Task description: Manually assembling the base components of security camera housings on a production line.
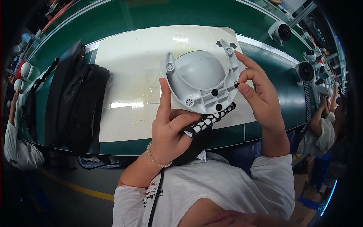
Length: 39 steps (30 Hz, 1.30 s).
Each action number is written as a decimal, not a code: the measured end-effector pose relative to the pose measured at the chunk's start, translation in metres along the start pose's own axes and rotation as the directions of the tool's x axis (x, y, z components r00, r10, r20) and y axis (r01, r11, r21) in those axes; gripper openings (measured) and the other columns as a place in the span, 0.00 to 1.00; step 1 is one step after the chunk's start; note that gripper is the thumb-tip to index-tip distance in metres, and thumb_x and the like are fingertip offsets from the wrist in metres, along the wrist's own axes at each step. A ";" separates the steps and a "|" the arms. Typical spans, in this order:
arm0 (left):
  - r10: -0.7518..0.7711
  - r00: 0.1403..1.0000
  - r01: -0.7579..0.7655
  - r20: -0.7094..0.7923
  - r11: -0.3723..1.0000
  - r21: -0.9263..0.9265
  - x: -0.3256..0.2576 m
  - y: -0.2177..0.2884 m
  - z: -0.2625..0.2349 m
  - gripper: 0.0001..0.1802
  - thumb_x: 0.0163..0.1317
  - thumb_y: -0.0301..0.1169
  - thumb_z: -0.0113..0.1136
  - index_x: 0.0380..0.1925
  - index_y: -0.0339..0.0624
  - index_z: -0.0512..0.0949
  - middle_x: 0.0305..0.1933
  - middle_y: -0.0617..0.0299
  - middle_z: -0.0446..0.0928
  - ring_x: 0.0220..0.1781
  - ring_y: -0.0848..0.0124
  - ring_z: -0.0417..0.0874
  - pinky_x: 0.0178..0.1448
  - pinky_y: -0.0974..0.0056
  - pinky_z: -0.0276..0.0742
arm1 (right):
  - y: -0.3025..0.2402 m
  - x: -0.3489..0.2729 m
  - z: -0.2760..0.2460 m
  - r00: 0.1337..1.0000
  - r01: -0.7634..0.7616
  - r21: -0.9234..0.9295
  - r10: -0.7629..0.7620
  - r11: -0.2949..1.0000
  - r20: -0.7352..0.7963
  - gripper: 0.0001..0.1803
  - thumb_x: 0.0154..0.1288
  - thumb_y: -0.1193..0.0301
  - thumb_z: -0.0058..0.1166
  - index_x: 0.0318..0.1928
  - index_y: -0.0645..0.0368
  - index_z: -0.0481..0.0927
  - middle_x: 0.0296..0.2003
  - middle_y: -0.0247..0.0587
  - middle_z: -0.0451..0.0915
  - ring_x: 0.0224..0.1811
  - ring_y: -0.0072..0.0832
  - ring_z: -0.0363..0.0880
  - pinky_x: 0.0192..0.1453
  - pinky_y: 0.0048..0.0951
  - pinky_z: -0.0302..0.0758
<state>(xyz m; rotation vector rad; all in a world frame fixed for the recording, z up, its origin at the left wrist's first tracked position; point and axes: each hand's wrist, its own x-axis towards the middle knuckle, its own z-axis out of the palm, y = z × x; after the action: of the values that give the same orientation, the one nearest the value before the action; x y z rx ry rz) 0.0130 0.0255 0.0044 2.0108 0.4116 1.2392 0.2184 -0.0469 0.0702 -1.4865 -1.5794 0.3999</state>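
A black bag point(87, 109) lies along the left edge of the white sheet point(126, 68), overlapping it, with a flat dark panel point(62, 98) just beyond. Your grey plastic shell point(196, 70) is over the sheet's right half, its two prongs toward the far edge. Your left hand point(170, 128), a beaded bracelet point(154, 159) at its wrist, is partly curled and has hold of the shell's left and near side; a dotted strip point(208, 123) sits between that hand and the shell's near edge, in front of the sheet's near edge. Your right hand point(261, 92) pinches one small black dot point(236, 84) between thumb and a bent finger at the shell's right rim; another finger reaches out straight.

On the shell, count two black round pads point(214, 92) and three spoked round fittings point(189, 102). Two black flower shapes point(233, 45) show near the sheet's far right corner. Two larger white cameras (round black fronts) point(280, 32) stand toward the table's right end, smaller ones beyond.

The table point(264, 64) is green. People in pale sleeves point(319, 134) sit at both sides.
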 end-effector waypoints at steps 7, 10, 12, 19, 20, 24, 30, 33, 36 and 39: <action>-0.026 1.000 0.026 -0.003 1.000 0.012 0.000 0.001 0.000 0.13 0.38 0.13 0.53 0.26 0.35 0.78 0.64 0.29 0.44 0.32 0.61 0.83 0.38 0.67 0.78 | -0.013 0.000 0.000 0.986 0.147 -0.450 -0.168 0.881 -0.008 0.07 0.57 0.70 0.51 0.33 0.60 0.73 0.55 0.47 0.66 0.56 0.41 0.65 0.59 0.37 0.56; -0.035 0.999 0.035 0.001 0.999 0.025 -0.001 0.001 -0.001 0.11 0.39 0.14 0.54 0.25 0.35 0.78 0.64 0.29 0.44 0.32 0.61 0.83 0.37 0.67 0.77 | -0.022 -0.005 0.002 0.964 0.226 -0.642 -0.263 0.733 0.040 0.06 0.55 0.71 0.52 0.33 0.59 0.74 0.53 0.43 0.69 0.56 0.38 0.66 0.58 0.38 0.55; -0.041 0.999 0.041 0.002 0.999 0.006 -0.001 0.000 0.000 0.10 0.40 0.14 0.55 0.25 0.36 0.78 0.64 0.29 0.44 0.32 0.61 0.83 0.37 0.68 0.77 | -0.023 -0.014 0.005 0.958 0.225 -0.763 -0.282 0.605 0.059 0.09 0.55 0.68 0.53 0.35 0.58 0.76 0.50 0.36 0.72 0.55 0.33 0.67 0.60 0.38 0.50; -0.093 0.995 0.094 0.019 0.994 -0.057 -0.002 0.001 -0.003 0.13 0.37 0.15 0.63 0.26 0.39 0.77 0.65 0.31 0.41 0.44 0.62 0.81 0.43 0.68 0.77 | -0.022 -0.022 0.005 0.955 0.215 -0.794 -0.294 0.568 0.048 0.13 0.58 0.61 0.50 0.41 0.52 0.78 0.49 0.32 0.73 0.55 0.31 0.66 0.60 0.40 0.46; -0.090 0.996 0.092 0.022 0.994 -0.059 -0.002 0.001 -0.002 0.13 0.37 0.15 0.63 0.26 0.39 0.77 0.65 0.31 0.41 0.44 0.62 0.81 0.43 0.68 0.77 | -0.019 -0.022 0.007 0.956 0.225 -0.767 -0.288 0.601 0.054 0.13 0.58 0.60 0.49 0.41 0.51 0.78 0.49 0.32 0.73 0.56 0.31 0.66 0.60 0.40 0.46; -0.088 0.996 0.089 0.014 0.992 -0.088 0.000 0.002 0.000 0.11 0.38 0.17 0.63 0.26 0.38 0.78 0.65 0.31 0.41 0.40 0.64 0.82 0.42 0.69 0.76 | 0.004 -0.021 0.009 0.941 0.264 -0.710 -0.337 0.653 0.040 0.15 0.60 0.59 0.48 0.43 0.51 0.78 0.49 0.34 0.73 0.56 0.33 0.65 0.60 0.38 0.49; -0.135 0.990 0.137 0.030 0.942 -0.307 -0.010 -0.009 -0.006 0.11 0.39 0.19 0.66 0.24 0.38 0.74 0.66 0.34 0.42 0.40 0.65 0.81 0.40 0.69 0.76 | 0.013 -0.035 0.014 0.890 0.358 -0.185 -0.395 0.915 -0.226 0.22 0.55 0.56 0.55 0.45 0.58 0.73 0.43 0.39 0.76 0.49 0.34 0.69 0.51 0.35 0.62; -0.078 0.997 0.080 0.021 0.914 -0.399 -0.010 -0.010 -0.006 0.13 0.39 0.20 0.68 0.22 0.38 0.71 0.66 0.35 0.42 0.42 0.65 0.80 0.38 0.70 0.76 | 0.004 -0.044 0.024 0.920 0.363 -0.162 -0.380 0.918 -0.091 0.21 0.45 0.67 0.66 0.39 0.60 0.73 0.36 0.37 0.77 0.37 0.32 0.74 0.47 0.33 0.65; -0.091 0.996 0.083 -0.004 0.926 -0.369 -0.009 -0.008 -0.006 0.13 0.39 0.22 0.69 0.23 0.38 0.72 0.67 0.36 0.42 0.44 0.65 0.77 0.36 0.71 0.75 | 0.000 -0.046 0.030 0.973 0.223 0.099 -0.215 0.970 -0.087 0.17 0.46 0.70 0.64 0.37 0.59 0.74 0.35 0.37 0.77 0.37 0.31 0.73 0.43 0.28 0.67; -0.071 0.997 0.065 -0.008 0.938 -0.340 -0.009 -0.010 -0.006 0.13 0.40 0.23 0.69 0.23 0.38 0.72 0.67 0.37 0.43 0.43 0.66 0.76 0.34 0.72 0.74 | -0.007 -0.047 0.028 0.997 -0.078 0.336 0.077 0.939 0.014 0.14 0.46 0.74 0.64 0.35 0.58 0.75 0.33 0.37 0.76 0.38 0.30 0.73 0.41 0.26 0.68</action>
<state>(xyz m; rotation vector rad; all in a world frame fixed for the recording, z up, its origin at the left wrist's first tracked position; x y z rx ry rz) 0.0041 0.0293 -0.0067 1.6781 0.2532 1.1975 0.1867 -0.0817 0.0423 -1.2845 -1.3738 0.6802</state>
